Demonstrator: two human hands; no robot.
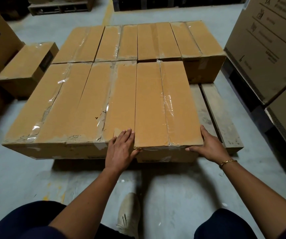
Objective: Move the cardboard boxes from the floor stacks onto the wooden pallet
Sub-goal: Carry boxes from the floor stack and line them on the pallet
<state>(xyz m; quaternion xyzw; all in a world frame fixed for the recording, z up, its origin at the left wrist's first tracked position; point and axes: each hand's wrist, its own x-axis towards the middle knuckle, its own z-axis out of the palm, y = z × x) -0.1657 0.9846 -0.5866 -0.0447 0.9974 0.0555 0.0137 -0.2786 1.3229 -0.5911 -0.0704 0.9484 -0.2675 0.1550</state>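
Pallet (pixel 224 121) mostly hidden under boxes (pixel 90 100); side cartons (pixel 268 49) cut off.

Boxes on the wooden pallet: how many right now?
7. Far row, left to right: box one, box two, box three, box four. Near row: left box, middle box, right box, between left hand and right hand. None appears hidden.

Right of the right grip (pixel 211 147), bare pallet slats (pixel 223 118) lie open alongside the held box (pixel 166 104) — free passage until the tall printed cartons (pixel 266 49) farther right. At the left grip (pixel 121 149) the neighbouring box (pixel 104 104) sits flush against it. Beyond the grips the rear row (pixel 157 42) walls the far end; behind them lies open floor (pixel 173 195).
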